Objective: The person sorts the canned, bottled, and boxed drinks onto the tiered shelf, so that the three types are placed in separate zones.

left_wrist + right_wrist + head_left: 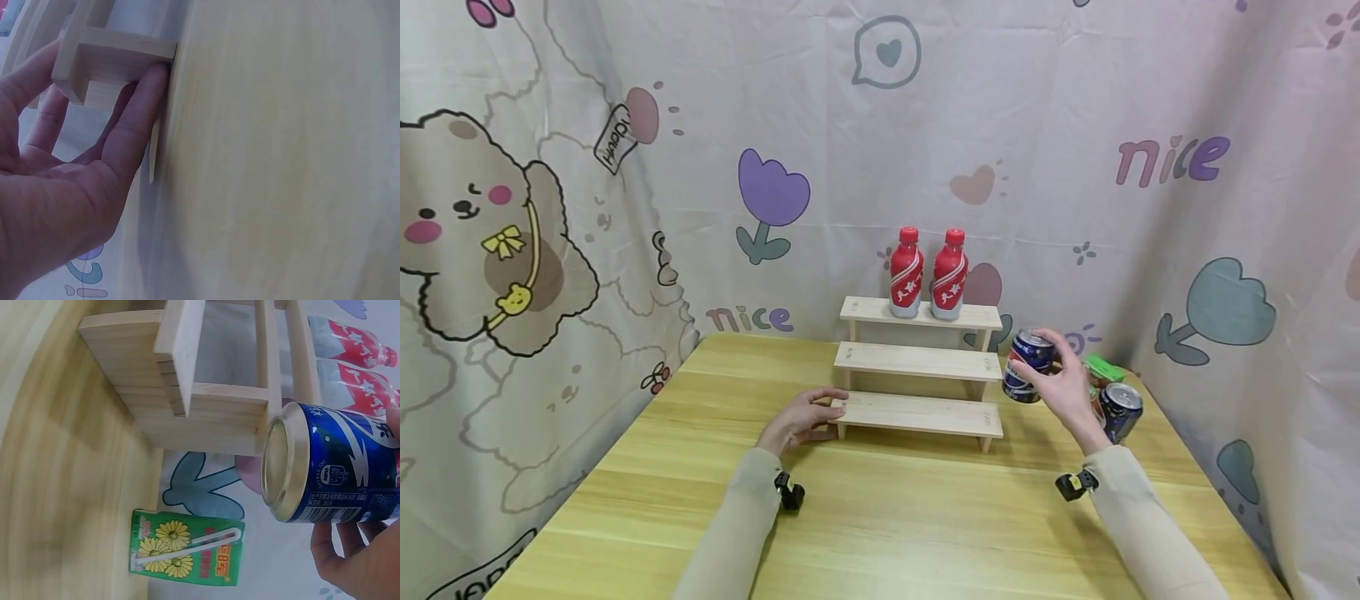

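Two red bottles, both capped, up on top step of wooden rack, side by side. Right hand has blue can held above table, just right of rack, grip wrapped round its sides. Left hand: grip pinching rack's bottom step at left end. Second blue can plus green carton over on right side of table.

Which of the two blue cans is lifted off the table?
The held can, gripped by the right hand beside the wooden stand; the other can stands on the table, farther right, near a green carton.
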